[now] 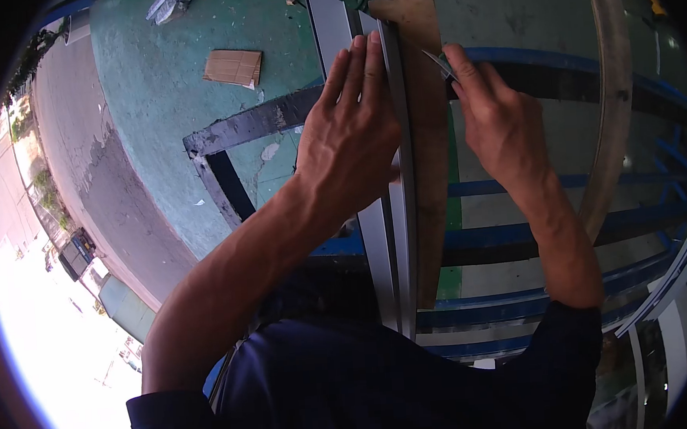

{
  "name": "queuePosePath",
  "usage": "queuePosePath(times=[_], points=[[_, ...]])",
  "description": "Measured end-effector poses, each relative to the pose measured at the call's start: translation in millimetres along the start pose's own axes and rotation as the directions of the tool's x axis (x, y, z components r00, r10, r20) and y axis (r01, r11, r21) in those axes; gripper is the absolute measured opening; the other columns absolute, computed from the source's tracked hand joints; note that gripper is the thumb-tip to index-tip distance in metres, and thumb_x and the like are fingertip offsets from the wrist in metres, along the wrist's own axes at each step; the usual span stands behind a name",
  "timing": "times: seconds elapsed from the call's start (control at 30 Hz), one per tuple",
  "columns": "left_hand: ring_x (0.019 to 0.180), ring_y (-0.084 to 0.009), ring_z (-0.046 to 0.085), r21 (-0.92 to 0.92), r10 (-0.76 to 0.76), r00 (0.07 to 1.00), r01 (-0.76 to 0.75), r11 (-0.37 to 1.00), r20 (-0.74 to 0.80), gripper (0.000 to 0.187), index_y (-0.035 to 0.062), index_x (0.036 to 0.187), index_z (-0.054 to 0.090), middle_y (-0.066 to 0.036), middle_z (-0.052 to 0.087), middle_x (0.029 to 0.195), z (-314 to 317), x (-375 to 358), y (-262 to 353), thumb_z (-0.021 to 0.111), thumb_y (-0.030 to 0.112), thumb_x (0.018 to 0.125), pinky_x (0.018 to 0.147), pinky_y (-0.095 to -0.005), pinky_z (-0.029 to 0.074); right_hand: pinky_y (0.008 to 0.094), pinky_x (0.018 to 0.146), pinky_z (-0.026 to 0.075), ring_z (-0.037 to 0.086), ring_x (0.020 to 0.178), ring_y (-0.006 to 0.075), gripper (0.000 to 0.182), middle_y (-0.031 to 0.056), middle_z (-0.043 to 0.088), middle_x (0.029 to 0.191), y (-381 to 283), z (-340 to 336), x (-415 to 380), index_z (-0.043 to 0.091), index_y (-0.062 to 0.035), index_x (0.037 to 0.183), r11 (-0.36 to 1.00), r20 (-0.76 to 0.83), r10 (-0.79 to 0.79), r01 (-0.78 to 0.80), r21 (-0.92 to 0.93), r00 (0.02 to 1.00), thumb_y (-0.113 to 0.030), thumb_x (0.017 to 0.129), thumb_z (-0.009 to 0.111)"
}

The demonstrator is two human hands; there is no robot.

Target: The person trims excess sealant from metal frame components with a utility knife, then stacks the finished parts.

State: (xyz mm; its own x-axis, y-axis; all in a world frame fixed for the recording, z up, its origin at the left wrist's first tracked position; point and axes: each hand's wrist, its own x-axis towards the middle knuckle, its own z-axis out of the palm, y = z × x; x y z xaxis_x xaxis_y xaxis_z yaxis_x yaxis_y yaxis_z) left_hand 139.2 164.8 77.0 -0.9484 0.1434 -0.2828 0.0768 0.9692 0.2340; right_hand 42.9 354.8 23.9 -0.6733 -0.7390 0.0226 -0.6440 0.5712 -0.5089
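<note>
My left hand [353, 112] lies on a long grey metal profile [379, 259], its fingers stretched out along the top near the far end. The thumb is mostly hidden behind the profile's right edge. To the right of it, my right hand [499, 118] is closed around a utility knife [448, 71], most of whose handle is covered by the fingers. Its thin blade points up and left, over a wooden board [428, 154] that runs lengthwise beside the profile.
Blue and black steel frame bars [510, 242] cross under the work. A second wooden plank [609, 80] lies across them at the right. More pale profiles [670, 277] are stacked at lower right. A flattened piece of cardboard [232, 67] rests on the green floor [155, 84].
</note>
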Motion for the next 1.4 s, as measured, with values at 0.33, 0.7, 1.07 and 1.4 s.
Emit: queuePosePath(times=[0.33, 0.7, 1.07, 1.4], points=[[0.15, -0.0519, 0.033, 0.082, 0.03, 0.999, -0.031, 0.996, 0.018, 0.1, -0.0211, 0.139, 0.05, -0.045, 0.03, 0.156, 2.9, -0.3, -0.7, 0.092, 0.038, 0.07, 0.129, -0.0519, 0.022, 0.0425, 0.063, 0.06, 0.074, 0.077, 0.0325, 0.054, 0.0143, 0.071, 0.098, 2.1, 6.2, -11.0, 0.054, -0.0106, 0.147, 1.0, -0.045, 0.013, -0.012, 0.008, 0.999, -0.001, 0.095, 0.066], [0.149, -0.0519, 0.034, 0.122, 0.038, 0.999, -0.039, 0.992, 0.015, 0.101, -0.0197, 0.135, 0.055, -0.045, 0.031, 0.155, 3.3, -0.8, -1.0, 0.094, 0.042, 0.066, 0.128, -0.0521, 0.023, 0.0399, 0.053, 0.056, 0.069, 0.064, 0.0284, 0.052, 0.0112, 0.066, 0.089, 6.6, 13.9, -17.8, 0.056, -0.0119, 0.147, 0.999, -0.182, -0.008, 0.016, 0.043, 0.983, -0.008, 0.096, 0.068], [0.149, -0.0539, 0.032, 0.193, 0.08, 0.997, -0.078, 0.978, -0.002, 0.109, -0.0179, 0.134, 0.058, -0.046, 0.03, 0.155, 5.9, -2.1, -4.6, 0.094, 0.054, 0.061, 0.128, -0.0522, 0.022, 0.0396, 0.065, 0.057, 0.072, 0.075, 0.0256, 0.042, 0.0127, 0.07, 0.092, 8.8, -13.7, -35.8, 0.059, -0.0058, 0.143, 0.972, -0.431, 0.155, -0.06, 0.226, 0.889, -0.008, 0.101, 0.063], [0.153, -0.0534, 0.023, 0.206, 0.079, 0.992, -0.098, 0.974, 0.099, 0.122, -0.0184, 0.139, 0.052, -0.045, 0.022, 0.159, -4.5, -6.0, -1.3, 0.095, 0.061, 0.057, 0.129, -0.0524, 0.02, 0.0322, 0.061, 0.05, 0.065, 0.067, 0.0188, 0.026, 0.0119, 0.068, 0.085, -119.0, -31.5, -129.7, 0.063, 0.001, 0.125, 0.809, -0.567, 0.557, -0.241, 0.537, 0.607, -0.015, 0.104, 0.063]])
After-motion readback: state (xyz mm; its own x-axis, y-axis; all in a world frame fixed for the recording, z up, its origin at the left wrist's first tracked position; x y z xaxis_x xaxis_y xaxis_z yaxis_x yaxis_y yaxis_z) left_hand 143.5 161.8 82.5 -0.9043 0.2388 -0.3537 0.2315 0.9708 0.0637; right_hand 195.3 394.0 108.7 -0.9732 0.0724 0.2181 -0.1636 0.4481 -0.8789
